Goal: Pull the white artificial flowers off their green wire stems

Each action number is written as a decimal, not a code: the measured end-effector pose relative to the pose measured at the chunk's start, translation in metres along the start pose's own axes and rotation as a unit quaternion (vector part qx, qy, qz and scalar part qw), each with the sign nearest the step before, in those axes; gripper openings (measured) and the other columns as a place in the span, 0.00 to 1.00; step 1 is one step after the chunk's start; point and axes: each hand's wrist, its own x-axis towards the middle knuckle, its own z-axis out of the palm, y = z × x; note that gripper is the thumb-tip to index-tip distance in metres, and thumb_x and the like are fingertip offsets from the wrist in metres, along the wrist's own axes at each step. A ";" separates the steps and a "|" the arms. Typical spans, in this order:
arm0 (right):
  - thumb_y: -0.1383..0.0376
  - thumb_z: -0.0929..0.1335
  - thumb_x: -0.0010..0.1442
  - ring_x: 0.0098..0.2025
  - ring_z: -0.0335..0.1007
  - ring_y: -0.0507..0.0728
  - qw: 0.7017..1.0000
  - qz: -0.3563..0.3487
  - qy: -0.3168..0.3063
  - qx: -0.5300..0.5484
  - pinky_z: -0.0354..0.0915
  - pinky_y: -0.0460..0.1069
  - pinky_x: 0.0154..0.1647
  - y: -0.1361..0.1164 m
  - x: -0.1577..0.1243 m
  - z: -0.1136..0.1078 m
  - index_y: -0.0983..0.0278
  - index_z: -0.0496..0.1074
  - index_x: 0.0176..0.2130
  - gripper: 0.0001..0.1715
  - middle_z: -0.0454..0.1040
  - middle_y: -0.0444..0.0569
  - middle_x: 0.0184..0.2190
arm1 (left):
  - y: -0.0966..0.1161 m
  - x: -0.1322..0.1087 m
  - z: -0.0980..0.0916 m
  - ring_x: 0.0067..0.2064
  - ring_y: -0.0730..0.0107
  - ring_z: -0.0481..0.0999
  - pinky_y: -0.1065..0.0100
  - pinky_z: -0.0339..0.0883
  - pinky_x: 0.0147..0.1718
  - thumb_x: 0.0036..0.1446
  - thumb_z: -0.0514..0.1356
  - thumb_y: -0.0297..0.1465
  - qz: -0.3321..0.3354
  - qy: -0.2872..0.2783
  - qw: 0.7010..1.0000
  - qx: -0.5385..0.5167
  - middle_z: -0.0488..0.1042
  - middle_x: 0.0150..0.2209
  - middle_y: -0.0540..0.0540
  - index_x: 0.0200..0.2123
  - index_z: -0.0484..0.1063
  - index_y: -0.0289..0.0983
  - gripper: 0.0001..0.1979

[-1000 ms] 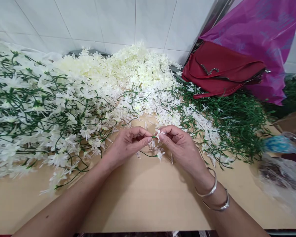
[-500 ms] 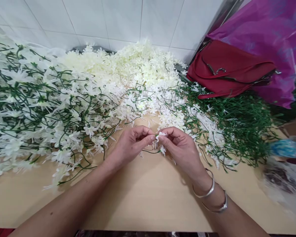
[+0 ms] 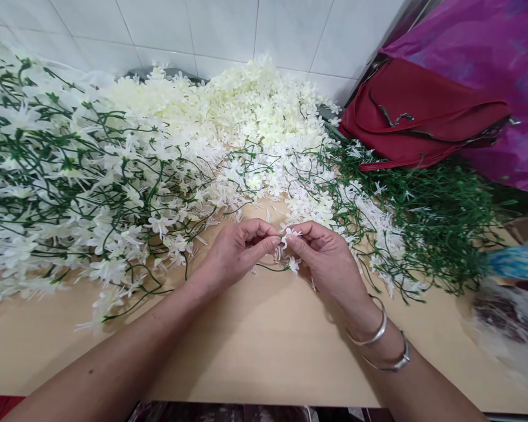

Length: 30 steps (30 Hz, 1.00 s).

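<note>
Both hands meet over the table, fingertips pinched around a small white artificial flower (image 3: 287, 235). My left hand (image 3: 244, 249) is closed at the flower's left side, where its green stem piece meets the fingers. On the other side, my right hand (image 3: 323, 252) grips the petals between thumb and forefinger. A green stem (image 3: 270, 269) with a second white blossom (image 3: 293, 265) at its end shows just below the fingers; I cannot tell whether it is joined to the held flower. Loose white stamens (image 3: 273, 212) lie on the table behind my hands.
Assembled white flowers on green stems (image 3: 79, 170) are heaped at the left. Cream blossoms (image 3: 246, 99) pile against the tiled wall (image 3: 220, 29). Green stems (image 3: 449, 217) lie at right, below a red handbag (image 3: 426, 111) and a purple bag (image 3: 479, 41). A clear plastic bag (image 3: 510, 328) sits at the right edge.
The camera view has shifted slightly. My fingers have closed in on the flower, and less green shows between them. Both hands stay in nearly the same place.
</note>
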 end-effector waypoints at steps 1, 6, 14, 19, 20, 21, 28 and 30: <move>0.54 0.79 0.56 0.24 0.67 0.50 1.000 0.000 0.001 -0.001 0.58 0.45 0.23 0.000 0.000 0.000 0.61 0.77 0.35 0.15 0.75 0.41 0.24 | 0.000 0.000 0.000 0.32 0.73 0.74 0.72 0.66 0.33 0.64 0.63 0.35 0.002 0.002 1.000 -0.001 0.78 0.31 0.48 0.36 0.76 0.35 0.09; 0.53 0.79 0.56 0.22 0.65 0.50 1.000 0.004 0.001 -0.018 0.57 0.45 0.21 0.001 0.002 -0.001 0.61 0.76 0.34 0.17 0.75 0.42 0.23 | 0.002 0.000 0.003 0.31 0.73 0.74 0.73 0.66 0.32 0.63 0.63 0.34 0.012 0.018 1.000 0.002 0.78 0.29 0.48 0.34 0.76 0.35 0.08; 0.53 0.78 0.58 0.17 0.55 0.47 1.000 0.003 -0.002 -0.024 0.49 0.43 0.14 -0.002 -0.001 -0.001 0.61 0.76 0.34 0.16 0.74 0.41 0.21 | 0.002 -0.002 0.003 0.32 0.73 0.75 0.73 0.66 0.32 0.65 0.63 0.34 0.012 0.018 1.000 0.013 0.79 0.30 0.48 0.35 0.77 0.34 0.09; 0.54 0.79 0.56 0.18 0.57 0.46 0.998 -0.029 0.008 -0.052 0.52 0.44 0.15 -0.002 -0.001 0.001 0.62 0.77 0.33 0.15 0.75 0.42 0.25 | 0.001 -0.002 0.002 0.32 0.73 0.75 0.73 0.66 0.33 0.64 0.62 0.33 0.016 0.025 0.998 0.047 0.80 0.30 0.49 0.35 0.77 0.35 0.08; 0.54 0.79 0.56 0.18 0.56 0.46 0.998 -0.032 0.010 -0.056 0.52 0.44 0.15 -0.002 -0.001 0.002 0.62 0.77 0.32 0.16 0.74 0.42 0.25 | 0.001 -0.002 0.001 0.32 0.73 0.75 0.73 0.66 0.32 0.64 0.62 0.33 0.017 0.026 0.998 0.051 0.80 0.30 0.49 0.35 0.77 0.35 0.08; 0.54 0.79 0.55 0.18 0.56 0.46 0.998 -0.032 0.010 -0.057 0.52 0.44 0.15 -0.003 -0.001 0.003 0.62 0.76 0.32 0.16 0.74 0.41 0.24 | 0.001 -0.002 0.001 0.31 0.73 0.76 0.73 0.65 0.32 0.64 0.62 0.32 0.020 0.027 0.998 0.055 0.80 0.30 0.49 0.34 0.77 0.35 0.07; 0.52 0.77 0.58 0.19 0.61 0.48 0.999 0.002 -0.022 -0.023 0.57 0.44 0.18 -0.006 0.000 -0.001 0.60 0.75 0.35 0.17 0.76 0.41 0.24 | 0.005 0.000 0.003 0.33 0.71 0.78 0.71 0.70 0.35 0.64 0.62 0.35 0.016 0.011 1.000 -0.001 0.81 0.31 0.47 0.35 0.77 0.34 0.09; 0.52 0.77 0.59 0.25 0.68 0.50 0.999 -0.005 -0.042 -0.005 0.65 0.45 0.26 -0.008 0.002 -0.005 0.60 0.77 0.39 0.16 0.78 0.43 0.28 | 0.005 0.000 0.003 0.33 0.71 0.78 0.71 0.70 0.35 0.64 0.62 0.35 0.012 0.012 1.000 -0.003 0.80 0.31 0.47 0.37 0.77 0.34 0.10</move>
